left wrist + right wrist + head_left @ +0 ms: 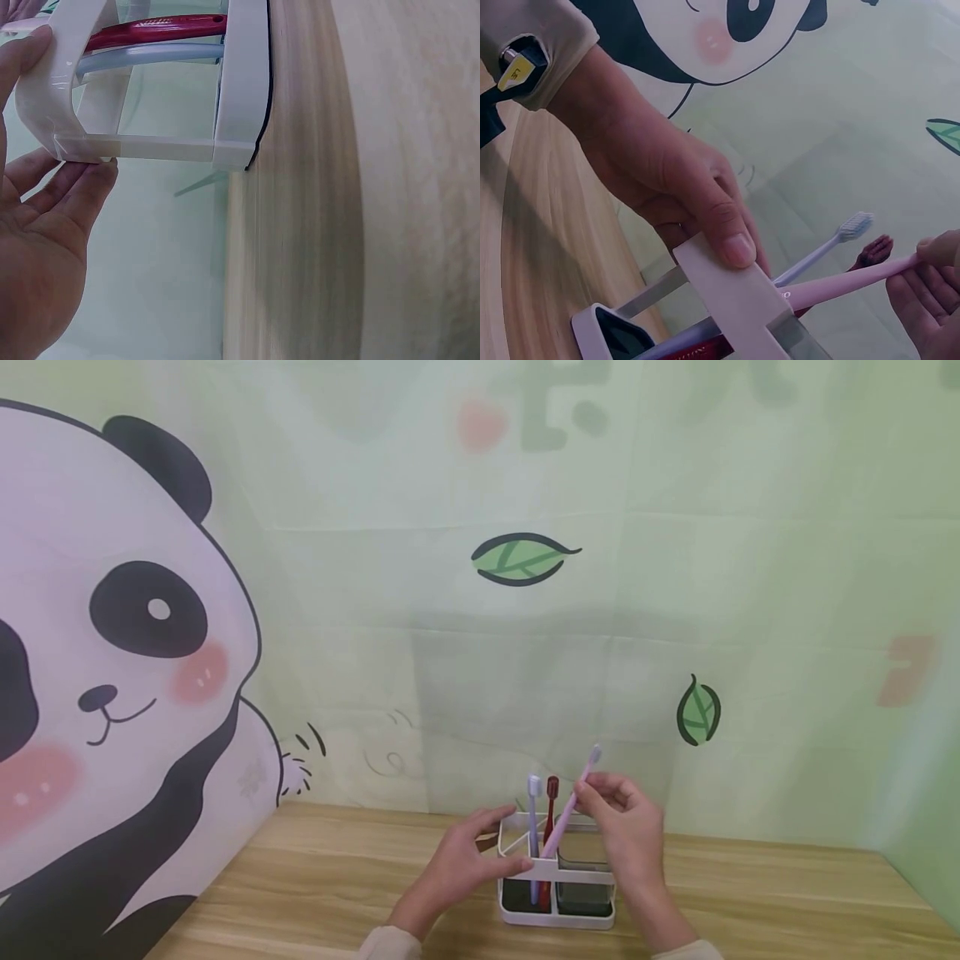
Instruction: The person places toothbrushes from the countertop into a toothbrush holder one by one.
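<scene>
A white toothbrush holder (577, 876) with a dark base stands on the wooden table. My left hand (459, 860) grips its left side, the thumb on the front band and the fingers round the back. Between thumb and fingers, my right hand (633, 831) pinches a pink toothbrush (564, 820) near its head. That brush leans up to the right, its lower end within the holder's upper frame. A light blue toothbrush (533, 820) and a red toothbrush (551, 797) stand upright in the left front compartment; their lower handles show in the left wrist view (157, 54).
A see-through grey cup (585, 892) sits in the holder's right compartment. Close behind the table (787, 893) hangs a pale green cloth (360, 577) printed with a panda (217, 793) and leaves.
</scene>
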Demonstrator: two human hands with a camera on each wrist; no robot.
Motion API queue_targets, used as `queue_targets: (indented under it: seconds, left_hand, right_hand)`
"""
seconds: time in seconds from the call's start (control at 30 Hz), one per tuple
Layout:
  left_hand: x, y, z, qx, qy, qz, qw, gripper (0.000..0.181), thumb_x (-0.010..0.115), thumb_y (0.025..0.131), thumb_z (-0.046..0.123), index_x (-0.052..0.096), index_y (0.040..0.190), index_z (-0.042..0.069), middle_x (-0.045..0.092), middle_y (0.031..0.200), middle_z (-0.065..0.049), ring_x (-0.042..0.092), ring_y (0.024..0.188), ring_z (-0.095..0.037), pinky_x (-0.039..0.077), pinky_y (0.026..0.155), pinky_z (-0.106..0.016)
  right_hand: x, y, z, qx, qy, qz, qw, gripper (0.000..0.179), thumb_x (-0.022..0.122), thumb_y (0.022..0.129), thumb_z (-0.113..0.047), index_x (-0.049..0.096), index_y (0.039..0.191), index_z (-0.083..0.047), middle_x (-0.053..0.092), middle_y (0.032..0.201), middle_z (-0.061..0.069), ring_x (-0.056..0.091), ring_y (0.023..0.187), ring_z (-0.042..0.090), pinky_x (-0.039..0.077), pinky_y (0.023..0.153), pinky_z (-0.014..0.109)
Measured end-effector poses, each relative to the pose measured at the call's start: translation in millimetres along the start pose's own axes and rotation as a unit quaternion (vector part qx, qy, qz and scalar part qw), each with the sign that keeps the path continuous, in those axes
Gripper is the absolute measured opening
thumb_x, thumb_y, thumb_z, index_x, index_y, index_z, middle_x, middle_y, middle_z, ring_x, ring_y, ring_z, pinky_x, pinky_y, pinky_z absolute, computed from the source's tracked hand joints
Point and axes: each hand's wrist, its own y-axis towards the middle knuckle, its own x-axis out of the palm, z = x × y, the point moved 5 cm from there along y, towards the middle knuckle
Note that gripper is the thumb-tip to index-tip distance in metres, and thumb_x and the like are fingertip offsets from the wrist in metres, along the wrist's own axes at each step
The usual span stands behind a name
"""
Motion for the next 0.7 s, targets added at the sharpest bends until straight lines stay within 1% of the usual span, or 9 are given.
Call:
queue_targets:
  seconds: [0.2, 0.33, 0.43, 0.57, 0.63, 0.7]
  left_hand:
    - [0.0, -0.1, -0.2, 0.002, 0.0, 0.001, 1.0, 0.073, 0.09, 0.087, 0.029, 0.06, 0.148, 0.003, 0.064, 0.138, -0.014, 0.064, 0.127, -0.038, 0.056, 0.106, -0.048]
    - [-0.5, -0.4, 0.3, 0.004, 0.002, 0.002, 1.0, 0.071, 0.09, 0.087, 0.03, 0.062, 0.147, 0.006, 0.064, 0.137, -0.014, 0.064, 0.127, -0.038, 0.055, 0.106, -0.048]
    - [-0.4, -0.7, 0.2, 0.006, 0.0, 0.002, 1.0, 0.07, 0.09, 0.087, 0.029, 0.062, 0.147, 0.006, 0.064, 0.137, -0.014, 0.064, 0.127, -0.038, 0.055, 0.106, -0.049]
    - [0.1, -0.6, 0.4, 0.008, -0.004, 0.001, 1.0, 0.071, 0.09, 0.087, 0.028, 0.061, 0.148, 0.005, 0.064, 0.136, -0.014, 0.064, 0.127, -0.039, 0.055, 0.107, -0.05]
    - [0.2, -0.4, 0.7, 0.007, -0.007, 0.001, 0.9999, 0.071, 0.09, 0.087, 0.028, 0.061, 0.148, 0.004, 0.064, 0.136, -0.014, 0.064, 0.127, -0.04, 0.055, 0.107, -0.05]
    - [0.3, -0.1, 0.8, 0.007, -0.008, 0.001, 0.9999, 0.071, 0.09, 0.087, 0.028, 0.061, 0.148, 0.004, 0.064, 0.136, -0.014, 0.064, 0.127, -0.04, 0.055, 0.107, -0.051]
  right_hand:
    - [3.6, -1.0, 5.8, 0.004, -0.025, -0.023, 0.9994, 0.024, 0.078, 0.099, -0.012, 0.071, 0.115, 0.004, 0.077, 0.105, 0.012, 0.075, 0.086, 0.013, 0.061, 0.081, 0.022]
    - [5.9, -0.4, 10.1, 0.01, -0.036, -0.04, 0.9985, 0.021, 0.079, 0.097, -0.009, 0.072, 0.112, 0.004, 0.077, 0.102, 0.012, 0.075, 0.087, 0.017, 0.063, 0.08, 0.025]
    - [6.8, -0.3, 13.5, 0.017, -0.049, -0.049, 0.9975, 0.021, 0.08, 0.097, -0.011, 0.072, 0.111, 0.002, 0.077, 0.102, 0.011, 0.075, 0.089, 0.02, 0.063, 0.085, 0.031]
    - [7.8, -1.1, 16.5, 0.025, -0.072, -0.056, 0.9955, 0.021, 0.08, 0.097, -0.014, 0.073, 0.113, -0.001, 0.078, 0.103, 0.009, 0.076, 0.093, 0.026, 0.061, 0.092, 0.039]
    - [8.4, -1.9, 17.0, 0.027, -0.076, -0.06, 0.995, 0.021, 0.079, 0.098, -0.015, 0.073, 0.113, -0.002, 0.078, 0.103, 0.009, 0.076, 0.094, 0.028, 0.06, 0.093, 0.04]
    - [9.1, -2.8, 17.1, 0.026, -0.079, -0.063, 0.9945, 0.021, 0.079, 0.098, -0.014, 0.073, 0.113, -0.002, 0.077, 0.102, 0.009, 0.077, 0.093, 0.028, 0.059, 0.092, 0.037]
